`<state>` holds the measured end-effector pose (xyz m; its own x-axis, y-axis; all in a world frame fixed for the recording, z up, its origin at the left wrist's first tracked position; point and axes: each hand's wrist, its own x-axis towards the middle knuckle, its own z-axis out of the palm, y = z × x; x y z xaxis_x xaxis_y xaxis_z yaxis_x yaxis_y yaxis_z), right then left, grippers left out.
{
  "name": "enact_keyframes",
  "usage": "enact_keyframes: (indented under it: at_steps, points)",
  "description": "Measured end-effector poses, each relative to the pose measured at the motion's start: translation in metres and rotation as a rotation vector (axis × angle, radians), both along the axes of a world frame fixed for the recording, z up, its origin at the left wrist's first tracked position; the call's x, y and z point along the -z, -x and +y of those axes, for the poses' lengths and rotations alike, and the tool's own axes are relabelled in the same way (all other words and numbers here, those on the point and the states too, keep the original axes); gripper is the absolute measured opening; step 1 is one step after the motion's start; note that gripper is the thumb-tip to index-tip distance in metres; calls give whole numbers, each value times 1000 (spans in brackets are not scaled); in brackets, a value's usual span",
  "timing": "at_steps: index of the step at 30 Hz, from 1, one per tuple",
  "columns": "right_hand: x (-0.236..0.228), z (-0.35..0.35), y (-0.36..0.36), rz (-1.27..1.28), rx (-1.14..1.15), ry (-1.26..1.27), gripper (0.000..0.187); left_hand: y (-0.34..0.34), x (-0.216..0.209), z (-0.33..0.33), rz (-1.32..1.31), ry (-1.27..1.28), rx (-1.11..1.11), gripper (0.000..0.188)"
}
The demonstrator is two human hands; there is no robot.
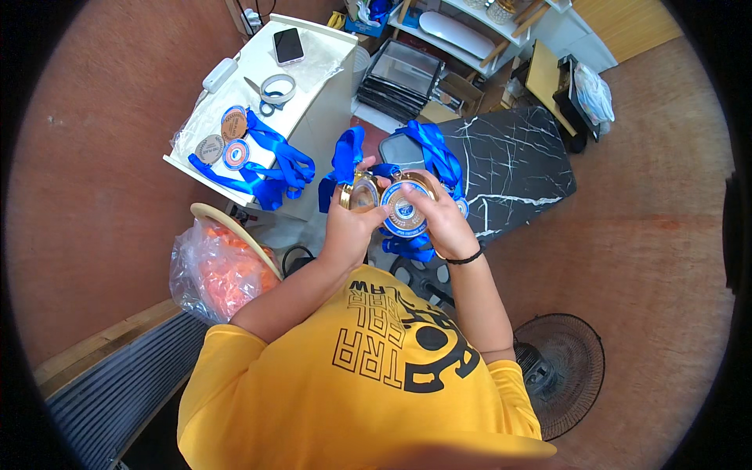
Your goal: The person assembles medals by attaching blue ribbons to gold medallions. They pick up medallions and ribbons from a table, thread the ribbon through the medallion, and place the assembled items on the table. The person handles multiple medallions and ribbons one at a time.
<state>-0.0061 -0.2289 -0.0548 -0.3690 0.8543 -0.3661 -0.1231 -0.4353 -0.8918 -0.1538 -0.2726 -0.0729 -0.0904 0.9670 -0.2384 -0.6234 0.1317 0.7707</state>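
Observation:
In front of my chest my left hand [350, 227] is closed on a gold medal [363, 194] that is tilted partly edge-on, with blue ribbon [347, 153] bunched above it. Close beside it my right hand [448, 222] grips another gold medal [403, 210] with a blue ring, its thumb lying across the face. Blue ribbons [439, 153] spread behind and below this hand, and part of a further medal [462, 207] shows at its far side. How many medals are stacked in each hand I cannot tell.
The white cabinet top [325, 59] at left holds several medals [210, 149] with blue ribbons, scissors [267, 108], a tape roll [278, 88] and a phone [288, 45]. A black marble-patterned table [517, 164] stands ahead right, a bag of orange items [223, 270] left, a fan [560, 376] right.

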Motion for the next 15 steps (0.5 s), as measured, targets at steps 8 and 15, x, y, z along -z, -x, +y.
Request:
enact_keyframes:
  at_steps: [8,15]
  points:
    - [12,4,-15,-357,57,-384,51,4,8,8,70,81,5,69]
    - [28,-22,-1,-805,-195,-792,53,-1,11,9,39,165,57,70]
